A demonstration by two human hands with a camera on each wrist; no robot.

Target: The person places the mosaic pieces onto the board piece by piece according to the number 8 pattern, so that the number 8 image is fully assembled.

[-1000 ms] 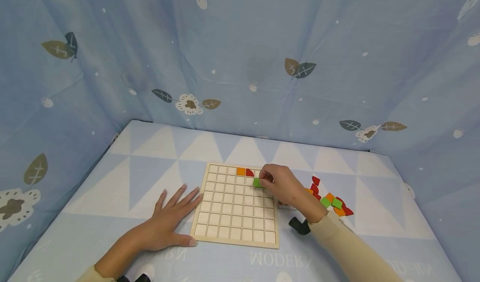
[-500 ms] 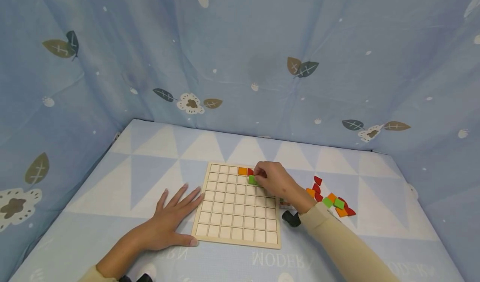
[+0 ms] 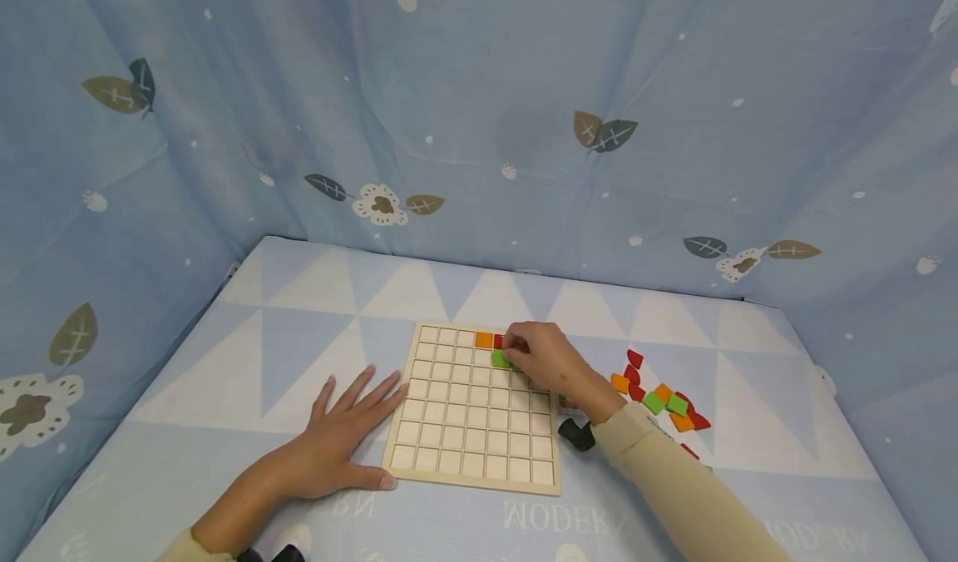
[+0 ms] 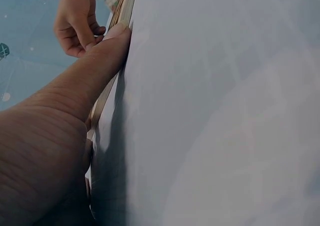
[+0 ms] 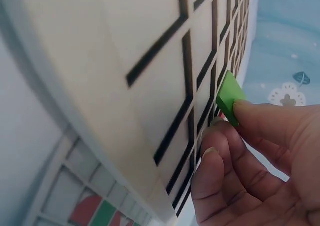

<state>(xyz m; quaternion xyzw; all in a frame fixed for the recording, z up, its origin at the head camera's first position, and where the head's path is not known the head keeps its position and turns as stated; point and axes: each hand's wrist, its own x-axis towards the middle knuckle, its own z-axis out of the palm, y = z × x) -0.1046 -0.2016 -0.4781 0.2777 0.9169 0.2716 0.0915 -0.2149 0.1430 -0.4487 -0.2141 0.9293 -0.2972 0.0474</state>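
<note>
A wooden grid board [image 3: 471, 408] lies on the table. My right hand [image 3: 550, 358] pinches a green square tile [image 5: 230, 93] between thumb and fingers, over the second row from the far edge. In the far row sit an orange square tile [image 3: 484, 340] and a red tile [image 3: 498, 342], which my fingers partly cover. My left hand [image 3: 337, 437] is spread flat with fingers apart. Its fingertips touch the board's left edge and its thumb [image 4: 115, 33] lies at the near left corner.
Several loose red, orange and green tiles [image 3: 659, 400] are scattered right of the board. A printed card with a coloured grid pattern [image 5: 100, 206] lies beside the board's right edge, mostly hidden by my right arm. A patterned blue curtain [image 3: 479, 130] stands behind the table.
My right hand has moved a little left with the green tile, now just below the red tile. My left hand has stayed in place.
</note>
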